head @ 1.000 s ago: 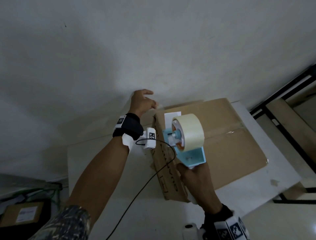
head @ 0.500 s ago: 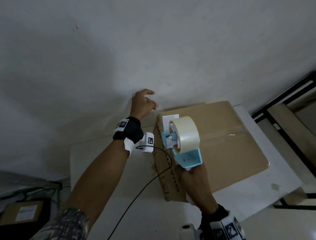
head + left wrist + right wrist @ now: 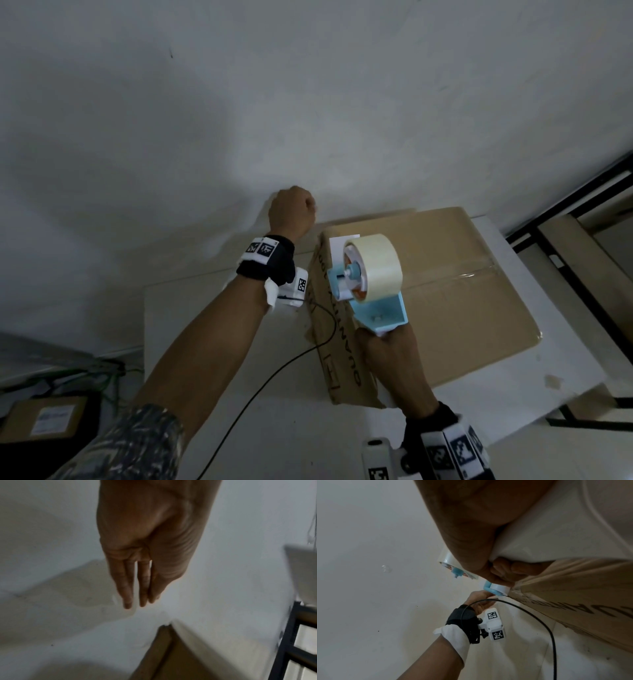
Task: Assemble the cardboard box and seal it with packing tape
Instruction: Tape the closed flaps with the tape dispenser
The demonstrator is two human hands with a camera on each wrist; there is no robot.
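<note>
A brown cardboard box (image 3: 462, 291) lies on the white table (image 3: 239, 394), its top flaps closed and clear tape along the seam. My right hand (image 3: 390, 353) grips the handle of a blue tape dispenser (image 3: 383, 308) with a beige tape roll (image 3: 376, 263), held at the box's left top edge. In the right wrist view its fingers (image 3: 505, 568) curl round the handle beside the dispenser's front (image 3: 494, 589). My left hand (image 3: 291, 212) hangs by the wall beyond the box's far left corner (image 3: 171, 655). Its fingers (image 3: 126, 601) are straight and together; a faint clear film shows beside them.
A black cable (image 3: 274, 366) runs from my left wrist across the table. The white wall stands right behind the table. A black metal frame (image 3: 565, 274) stands to the right, and a small labelled carton (image 3: 48, 418) lies on the floor at lower left.
My left hand has turned: its fingers reached right toward the box corner before and now point away, with only the back of the hand showing. The dispenser stays at the box's left edge.
</note>
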